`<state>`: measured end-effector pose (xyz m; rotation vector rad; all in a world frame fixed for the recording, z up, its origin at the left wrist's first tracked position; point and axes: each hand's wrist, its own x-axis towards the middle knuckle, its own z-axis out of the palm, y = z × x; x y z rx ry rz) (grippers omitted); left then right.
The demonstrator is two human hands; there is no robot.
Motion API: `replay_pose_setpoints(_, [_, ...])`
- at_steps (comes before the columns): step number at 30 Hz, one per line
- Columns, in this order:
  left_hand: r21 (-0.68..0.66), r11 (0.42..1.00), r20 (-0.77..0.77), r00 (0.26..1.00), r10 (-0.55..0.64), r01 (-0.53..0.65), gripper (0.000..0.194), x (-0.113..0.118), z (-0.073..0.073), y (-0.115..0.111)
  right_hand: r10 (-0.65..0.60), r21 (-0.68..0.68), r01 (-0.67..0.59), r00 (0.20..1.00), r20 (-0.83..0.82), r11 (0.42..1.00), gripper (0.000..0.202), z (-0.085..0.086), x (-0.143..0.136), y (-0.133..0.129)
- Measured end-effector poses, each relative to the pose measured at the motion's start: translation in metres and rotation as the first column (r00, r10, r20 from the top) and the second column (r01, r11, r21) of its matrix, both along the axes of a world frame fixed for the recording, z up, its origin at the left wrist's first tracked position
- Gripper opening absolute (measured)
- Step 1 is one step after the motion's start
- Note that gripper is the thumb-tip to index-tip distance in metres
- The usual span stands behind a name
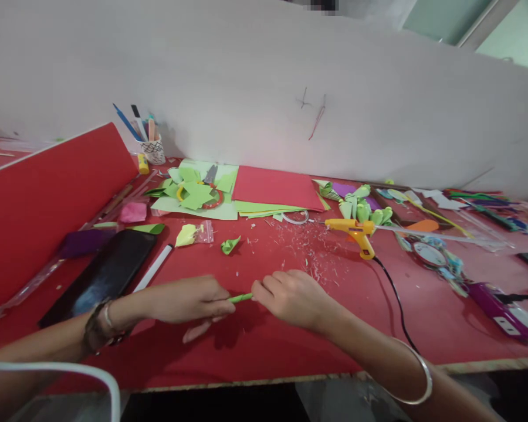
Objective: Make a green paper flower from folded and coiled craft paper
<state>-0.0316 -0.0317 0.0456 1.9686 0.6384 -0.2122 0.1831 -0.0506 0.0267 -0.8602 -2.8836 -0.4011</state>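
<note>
Between my two hands a thin green rolled paper [240,298] lies almost level above the red table [229,357]. My left hand [189,302] pinches its left end between thumb and fingers. The fingers of my right hand [290,296] are closed on the right end, hiding it. Just beyond my hands sits a small crumpled green paper piece [230,245]. Further right, a yellow glue gun [356,234] rests on its side with a clear glue stick [426,233] in its back.
Green paper cut-outs [197,196] and scissors [210,174] lie by red paper sheets [275,187]. Rolled green paper pieces [356,205] sit behind the glue gun. At left are a dark phone [101,278], a white marker [156,266] and a pen cup [153,151]. A black cord [398,305] crosses the right side.
</note>
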Motion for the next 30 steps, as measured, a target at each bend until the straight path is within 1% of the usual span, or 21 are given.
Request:
replay_pose_setpoints(1, [0.168, 0.985, -0.017, 1.0, 0.026, -0.023, 0.046, 0.0, -0.002, -0.002, -0.016, -0.068, 0.017, 1.0, 0.018, 0.998, 0.014, -0.001, 0.0, 0.0])
replay_pose_setpoints(3, [0.489, 0.868, -0.058, 0.99, 0.125, -0.08, 0.039, 0.001, -0.007, -0.006, -0.044, -0.189, 0.052, 0.998, 0.046, 0.981, 0.011, -0.001, -0.001, -0.001])
replay_pose_setpoints(4, [0.572, 0.815, -0.061, 0.986, 0.155, -0.093, 0.036, 0.001, -0.009, -0.007, -0.05, -0.212, 0.06, 0.997, 0.052, 0.975, 0.009, -0.001, -0.002, 0.0])
replay_pose_setpoints(5, [0.59, 0.801, -0.055, 0.984, 0.168, -0.103, 0.034, 0.001, -0.009, -0.008, -0.045, -0.203, 0.055, 0.998, 0.051, 0.978, 0.008, 0.0, -0.003, 0.0])
replay_pose_setpoints(6, [0.541, 0.834, -0.032, 0.987, 0.155, -0.114, 0.036, 0.001, -0.008, -0.007, -0.027, -0.164, 0.034, 0.998, 0.049, 0.986, 0.007, 0.001, -0.004, 0.0])
replay_pose_setpoints(7, [0.419, 0.901, -0.001, 0.992, 0.124, -0.112, 0.039, 0.001, -0.007, -0.006, 0.009, -0.104, -0.004, 0.999, 0.044, 0.995, 0.01, 0.002, -0.005, 0.0])
replay_pose_setpoints(8, [0.22, 0.972, 0.027, 0.997, 0.075, -0.08, 0.043, 0.001, -0.004, -0.004, 0.058, -0.035, -0.057, 0.998, 0.039, 0.998, 0.013, 0.004, -0.006, 0.0])
replay_pose_setpoints(9, [-0.014, 0.999, 0.054, 0.998, 0.036, -0.035, 0.045, 0.001, -0.002, -0.002, 0.115, 0.035, -0.116, 0.993, 0.031, 0.993, 0.016, 0.006, -0.007, 0.0])
replay_pose_setpoints(10, [-0.25, 0.968, 0.064, 0.998, 0.018, -0.001, 0.044, 0.001, -0.001, 0.0, 0.17, 0.099, -0.171, 0.985, 0.023, 0.98, 0.019, 0.007, -0.008, 0.0])
replay_pose_setpoints(12, [-0.56, 0.828, 0.084, 0.996, 0.011, 0.037, 0.042, 0.002, 0.0, 0.002, 0.246, 0.189, -0.243, 0.969, 0.007, 0.952, 0.021, 0.009, -0.009, 0.0])
replay_pose_setpoints(13, [-0.63, 0.776, 0.092, 0.995, 0.024, 0.039, 0.041, 0.003, -0.001, 0.003, 0.264, 0.21, -0.258, 0.965, 0.002, 0.943, 0.02, 0.01, -0.009, -0.001])
replay_pose_setpoints(15, [-0.649, 0.76, 0.123, 0.991, 0.059, 0.036, 0.043, 0.004, -0.004, 0.002, 0.272, 0.205, -0.267, 0.962, 0.002, 0.942, 0.018, 0.01, -0.009, -0.001])
replay_pose_setpoints(17, [-0.558, 0.83, 0.141, 0.987, 0.076, 0.016, 0.043, 0.005, -0.004, 0.001, 0.237, 0.146, -0.235, 0.972, 0.005, 0.961, 0.016, 0.01, -0.008, 0.0])
replay_pose_setpoints(19, [-0.36, 0.933, 0.136, 0.99, 0.037, 0.014, 0.047, 0.006, -0.002, -0.001, 0.182, 0.044, -0.183, 0.983, 0.018, 0.982, 0.014, 0.009, -0.007, 0.0])
replay_pose_setpoints(21, [-0.027, 0.999, 0.072, 0.997, -0.023, 0.025, 0.051, 0.007, -0.001, -0.003, 0.131, -0.073, -0.127, 0.99, 0.046, 0.989, 0.011, 0.009, -0.008, 0.001])
replay_pose_setpoints(22, [0.177, 0.983, 0.017, 0.999, -0.042, 0.038, 0.05, 0.007, -0.002, -0.004, 0.113, -0.126, -0.104, 0.992, 0.064, 0.987, 0.011, 0.009, -0.008, 0.002])
replay_pose_setpoints(23, [0.38, 0.923, -0.044, 0.998, -0.049, 0.062, 0.046, 0.007, -0.004, -0.004, 0.098, -0.171, -0.082, 0.992, 0.084, 0.982, 0.01, 0.01, -0.009, 0.003])
replay_pose_setpoints(25, [0.684, 0.715, -0.168, 0.985, -0.039, 0.145, 0.031, 0.009, -0.011, -0.005, 0.062, -0.238, -0.029, 0.989, 0.133, 0.971, 0.011, 0.011, -0.011, 0.006])
replay_pose_setpoints(26, [0.757, 0.624, -0.219, 0.975, -0.04, 0.195, 0.025, 0.009, -0.015, -0.006, 0.045, -0.262, -0.002, 0.986, 0.158, 0.965, 0.012, 0.012, -0.012, 0.008])
replay_pose_setpoints(27, [0.795, 0.561, -0.256, 0.966, -0.036, 0.232, 0.021, 0.01, -0.019, -0.006, 0.032, -0.283, 0.021, 0.983, 0.179, 0.959, 0.012, 0.013, -0.014, 0.009])
replay_pose_setpoints(30, [0.856, 0.448, -0.291, 0.957, 0.004, 0.258, 0.017, 0.011, -0.026, -0.008, -0.002, -0.342, 0.072, 0.98, 0.2, 0.937, 0.02, 0.016, -0.016, 0.014])
